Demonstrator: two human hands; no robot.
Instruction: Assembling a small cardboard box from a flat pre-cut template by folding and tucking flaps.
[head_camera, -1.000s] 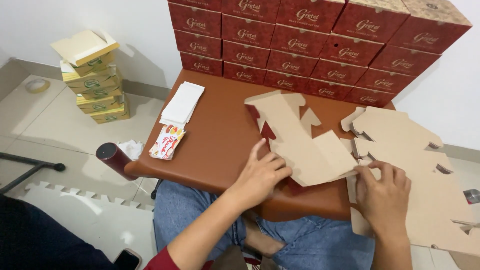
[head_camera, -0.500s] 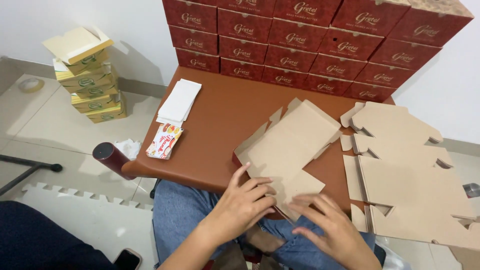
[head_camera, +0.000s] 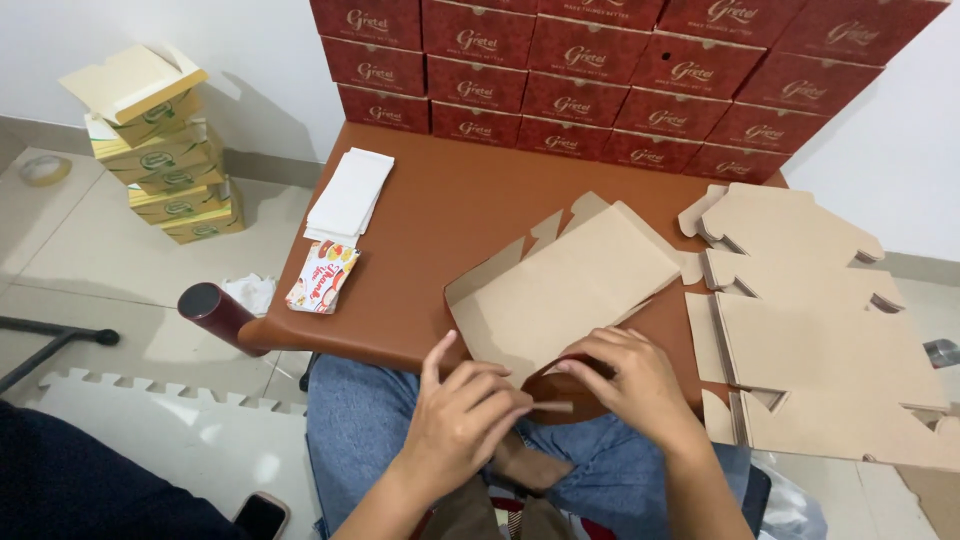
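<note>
A flat brown cardboard box blank (head_camera: 570, 290) lies on the brown table (head_camera: 450, 210), its near edge at the table's front. My left hand (head_camera: 465, 415) and my right hand (head_camera: 625, 375) both grip that near edge, folding a flap between the fingers. My lap in blue jeans shows just below the hands.
A stack of flat cardboard blanks (head_camera: 810, 320) lies to the right. Rows of red boxes (head_camera: 620, 75) line the back wall. A white paper stack (head_camera: 350, 195) and a small printed packet (head_camera: 322, 278) sit at the table's left. Yellow boxes (head_camera: 160, 145) are piled on the floor at the left.
The cardboard blank has been pulled flatter onto the table and closer to me. Both hands have come together at its near edge.
</note>
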